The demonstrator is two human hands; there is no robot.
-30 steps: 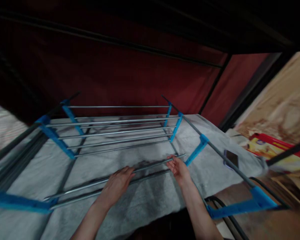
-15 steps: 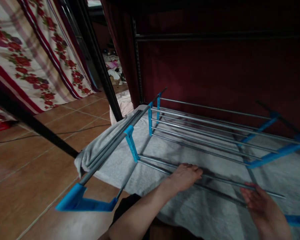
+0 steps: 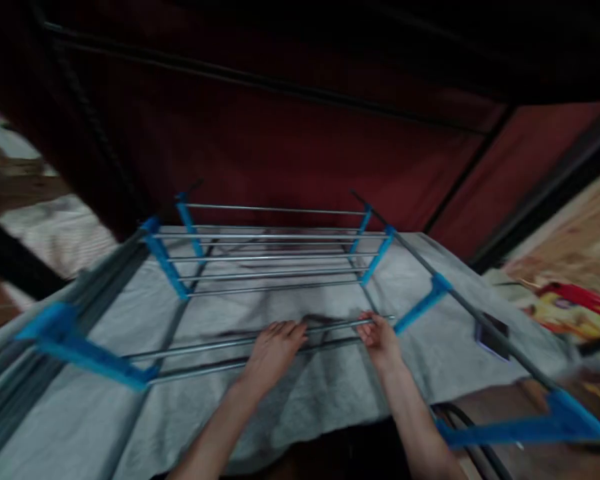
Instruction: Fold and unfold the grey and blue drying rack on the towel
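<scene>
A rack of blue plastic brackets and thin metal rods lies on a grey cloth. My left hand is closed over a loose-ended metal rod near its middle. Close to that rod's right end, my right hand grips it between thumb and fingers. The rod's left end lies by a blue bracket; its right end is free, near another blue bracket. A second rod runs just below it, seated at the left bracket and partly hidden behind my left hand.
Several grey tubes lie bundled along the left edge. A phone rests on the cloth at right, beyond the rack's side tube. Dark red curtain hangs behind. A red and yellow package is at far right.
The view has swung right, bringing the rack's right side and the phone into sight. My right hand has moved along to the rod's right end; the left hand stays on the rod.
</scene>
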